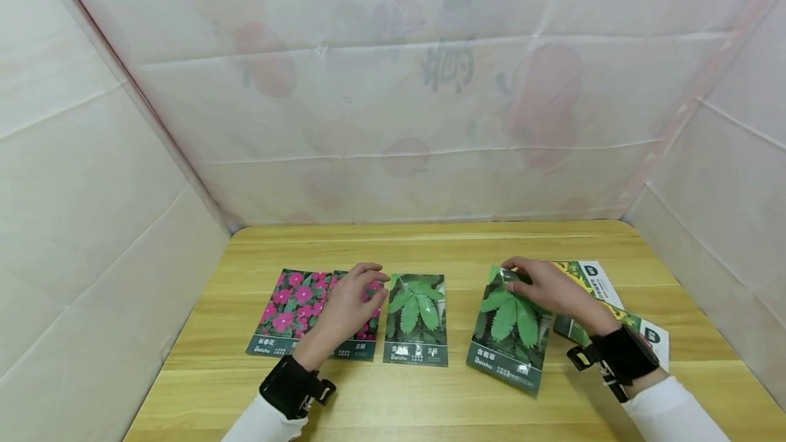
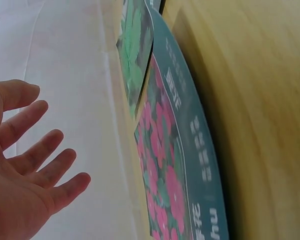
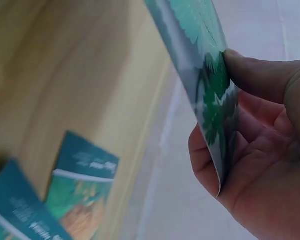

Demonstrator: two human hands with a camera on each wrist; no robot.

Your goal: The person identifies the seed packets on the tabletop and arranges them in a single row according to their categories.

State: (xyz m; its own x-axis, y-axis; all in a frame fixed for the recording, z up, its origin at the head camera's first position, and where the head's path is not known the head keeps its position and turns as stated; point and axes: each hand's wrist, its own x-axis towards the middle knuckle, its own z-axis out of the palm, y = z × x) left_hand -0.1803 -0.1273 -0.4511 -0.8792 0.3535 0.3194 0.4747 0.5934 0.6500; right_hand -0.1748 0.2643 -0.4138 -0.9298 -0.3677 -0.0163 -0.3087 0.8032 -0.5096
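Observation:
My right hand [image 1: 548, 286] pinches the top edge of a seed packet [image 1: 508, 333] printed with green leaves. In the right wrist view, the thumb presses one face of this packet [image 3: 210, 85] and the fingers lie behind it, off the table. My left hand [image 1: 351, 302] hovers above two packets with pink flowers, a left one [image 1: 288, 312] and a right one [image 1: 362, 350] partly hidden by the hand. Its fingers [image 2: 55, 145] are spread and hold nothing in the left wrist view. Between the hands, a second green-leaf packet [image 1: 416, 322] lies flat.
At the right, behind my right wrist, lie packets with yellow flowers, one farther back [image 1: 598, 282] and one nearer [image 1: 653, 336]. They rest on a wood-grain table [image 1: 430, 401]. White fabric [image 1: 393, 114] hangs at the back and both sides.

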